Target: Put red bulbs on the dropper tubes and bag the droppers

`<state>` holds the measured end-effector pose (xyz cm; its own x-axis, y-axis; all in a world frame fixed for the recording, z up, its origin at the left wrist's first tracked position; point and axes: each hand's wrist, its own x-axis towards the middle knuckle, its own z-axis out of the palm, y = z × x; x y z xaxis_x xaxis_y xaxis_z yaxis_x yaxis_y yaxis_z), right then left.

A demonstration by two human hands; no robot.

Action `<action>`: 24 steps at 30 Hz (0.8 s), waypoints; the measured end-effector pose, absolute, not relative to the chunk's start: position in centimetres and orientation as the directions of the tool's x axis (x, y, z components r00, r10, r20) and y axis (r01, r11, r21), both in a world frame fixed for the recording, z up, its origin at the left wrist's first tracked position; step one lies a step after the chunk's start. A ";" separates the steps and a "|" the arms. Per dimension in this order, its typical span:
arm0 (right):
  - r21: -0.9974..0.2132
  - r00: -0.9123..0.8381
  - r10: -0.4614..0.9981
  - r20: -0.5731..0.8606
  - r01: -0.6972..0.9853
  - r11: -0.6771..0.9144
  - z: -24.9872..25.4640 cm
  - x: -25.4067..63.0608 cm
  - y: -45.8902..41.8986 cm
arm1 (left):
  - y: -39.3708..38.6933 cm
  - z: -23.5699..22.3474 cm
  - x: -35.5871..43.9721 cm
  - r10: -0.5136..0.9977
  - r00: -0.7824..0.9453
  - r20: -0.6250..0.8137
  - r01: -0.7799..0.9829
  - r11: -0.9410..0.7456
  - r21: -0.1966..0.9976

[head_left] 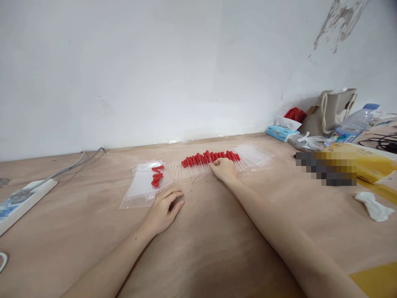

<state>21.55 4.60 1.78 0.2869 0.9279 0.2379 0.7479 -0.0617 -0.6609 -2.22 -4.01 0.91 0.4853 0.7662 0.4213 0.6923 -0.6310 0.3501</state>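
Note:
A row of thin clear droppers with red rubber bulbs [198, 159] lies on the table, bulbs pointing toward the wall. My right hand [223, 169] is over the row, its thumb and forefinger pinched at one dropper just below the bulb. Left of the row are several bare clear tubes [176, 171] without bulbs. Several loose red bulbs [156, 180] lie on clear zip bags [136, 188] farther left. My left hand [164, 209] rests on the table just in front of these bags, fingers loosely curved and thumb apart, holding nothing.
More clear zip bags [256, 157] lie right of the row. A blue tissue pack [281, 132], a cloth bag [330, 109], a plastic bottle [356, 122] and a yellow package [359, 161] crowd the right. A crumpled tissue [374, 206] is nearer. At left is a power strip [37, 192] with a cable.

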 end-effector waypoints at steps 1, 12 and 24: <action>-0.653 0.297 0.926 0.234 0.754 -0.076 1.8 21.5 4.6 | -4.0 0.9 -2.2 0.766 0.485 0.422 0.691 -0.632 0.351; -0.415 -0.017 0.871 0.492 0.874 0.252 0.3 22.4 -2.0 | -3.0 1.4 -3.4 0.804 0.246 0.542 0.825 -0.467 0.319; -0.315 -0.208 0.849 0.486 0.864 0.392 -0.5 23.3 -4.5 | 9.1 4.9 -8.7 0.982 -0.040 0.183 0.958 -0.014 0.285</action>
